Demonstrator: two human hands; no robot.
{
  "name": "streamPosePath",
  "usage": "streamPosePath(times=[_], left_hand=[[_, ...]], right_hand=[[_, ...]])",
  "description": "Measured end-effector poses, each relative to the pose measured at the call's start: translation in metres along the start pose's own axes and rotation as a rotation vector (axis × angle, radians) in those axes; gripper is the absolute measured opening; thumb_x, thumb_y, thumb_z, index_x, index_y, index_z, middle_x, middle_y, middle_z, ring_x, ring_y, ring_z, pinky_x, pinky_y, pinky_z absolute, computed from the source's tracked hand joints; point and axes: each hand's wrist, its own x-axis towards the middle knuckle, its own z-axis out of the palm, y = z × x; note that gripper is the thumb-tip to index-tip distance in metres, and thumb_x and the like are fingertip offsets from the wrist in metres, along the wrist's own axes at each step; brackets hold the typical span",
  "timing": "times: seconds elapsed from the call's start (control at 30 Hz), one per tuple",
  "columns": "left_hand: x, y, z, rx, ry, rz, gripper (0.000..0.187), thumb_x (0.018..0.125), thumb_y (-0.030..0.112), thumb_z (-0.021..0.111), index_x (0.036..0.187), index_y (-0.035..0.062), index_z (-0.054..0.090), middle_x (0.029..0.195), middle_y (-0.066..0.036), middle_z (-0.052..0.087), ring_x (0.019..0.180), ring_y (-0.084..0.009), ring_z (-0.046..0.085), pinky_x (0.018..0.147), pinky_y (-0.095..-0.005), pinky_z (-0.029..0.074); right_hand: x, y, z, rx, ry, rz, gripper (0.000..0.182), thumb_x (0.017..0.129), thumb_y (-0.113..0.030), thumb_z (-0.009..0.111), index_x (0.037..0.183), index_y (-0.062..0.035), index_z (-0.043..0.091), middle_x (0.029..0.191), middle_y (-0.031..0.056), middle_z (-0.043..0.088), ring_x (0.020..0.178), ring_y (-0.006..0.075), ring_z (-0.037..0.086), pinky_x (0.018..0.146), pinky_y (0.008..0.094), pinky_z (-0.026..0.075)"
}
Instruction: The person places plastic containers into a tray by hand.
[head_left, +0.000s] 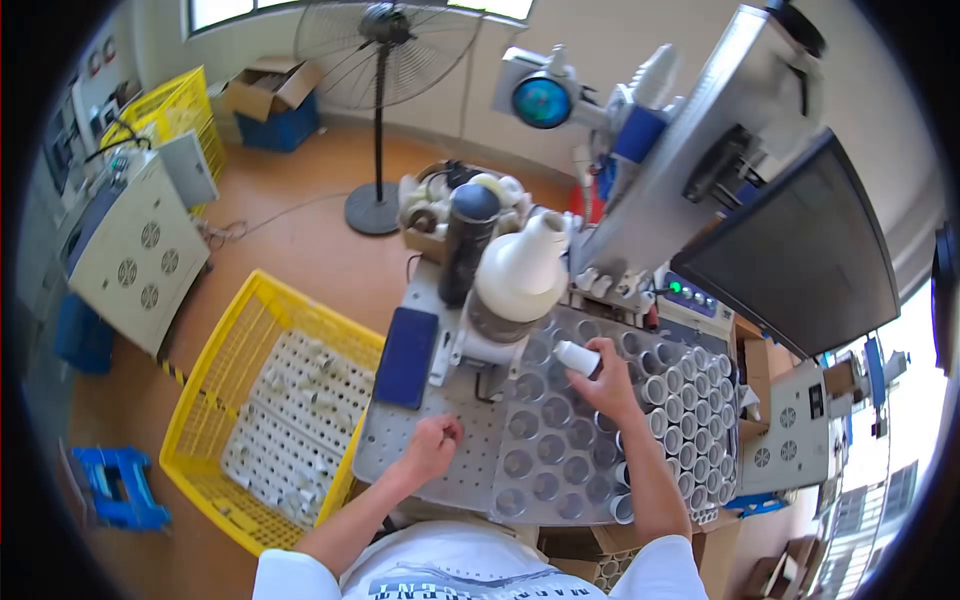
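Note:
My right hand is closed around a small white plastic cylinder, tilted with its narrower end to the left. It is above a grey tray with rows of round holes. White open-topped tubes stand in the tray's right part, while dark round openings show on its left. My left hand is curled into a loose fist over the perforated metal plate, with nothing visible in it. Beyond my hands, a white cone-shaped piece stands on a machine base.
A dark blue flat case lies left on the bench, near a black cylinder. A yellow basket holding perforated white trays stands on the floor at left. Behind are a fan, a metal column and a monitor.

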Motion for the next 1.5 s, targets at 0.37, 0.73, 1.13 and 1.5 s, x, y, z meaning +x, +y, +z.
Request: streamPosePath(times=[0.37, 0.73, 1.13, 1.5], left_hand=[[0.106, 0.157, -0.077, -0.126, 0.484, 0.526, 0.027, 0.073, 0.013, 0.041, 0.074, -0.0096, 0.055, 0.081, -0.013, 0.063, 0.076, -0.0196, 0.058, 0.077, -0.0305, 0.047], [0.189, 0.261, -0.080, -0.148, 0.224, 0.429, 0.026, 0.064, 0.008, 0.037, 0.057, -0.0016, 0.060, 0.058, -0.006, 0.060, 0.062, -0.0149, 0.057, 0.065, -0.0269, 0.046], [0.014, -0.013, -0.257, 0.277, 0.782, 0.052, 0.028, 0.068, 0.018, 0.046, 0.061, -0.0007, 0.065, 0.053, -0.007, 0.053, 0.057, -0.0192, 0.054, 0.060, -0.0329, 0.045], [-0.029, -0.064, -0.260, 0.248, 0.834, -0.075, 0.027, 0.069, 0.006, 0.037, 0.079, -0.0057, 0.059, 0.078, -0.013, 0.061, 0.079, -0.0230, 0.059, 0.080, -0.0356, 0.050]], right_hand=[[0.000, -0.010, -0.014, 0.045, 0.019, 0.047, 0.051, 0.073, -0.022, 0.082, 0.110, -0.0016, 0.054, 0.092, 0.0154, 0.065, 0.081, 0.0231, 0.066, 0.076, 0.0349, 0.052], [0.061, -0.183, -0.038, 1.093, 0.239, -0.314, 0.050, 0.082, -0.019, 0.079, 0.118, 0.0024, 0.053, 0.107, 0.0076, 0.062, 0.097, 0.0136, 0.061, 0.085, 0.0294, 0.051], [0.052, -0.160, 0.019, 0.703, 0.250, -0.407, 0.049, 0.088, -0.032, 0.074, 0.121, -0.0002, 0.057, 0.107, 0.0106, 0.065, 0.099, 0.0184, 0.062, 0.089, 0.0338, 0.050], [-0.018, 0.030, -0.132, -0.442, -0.087, 0.190, 0.054, 0.079, -0.028, 0.070, 0.125, -0.0012, 0.059, 0.122, 0.0181, 0.064, 0.118, 0.0359, 0.057, 0.103, 0.0418, 0.045]])
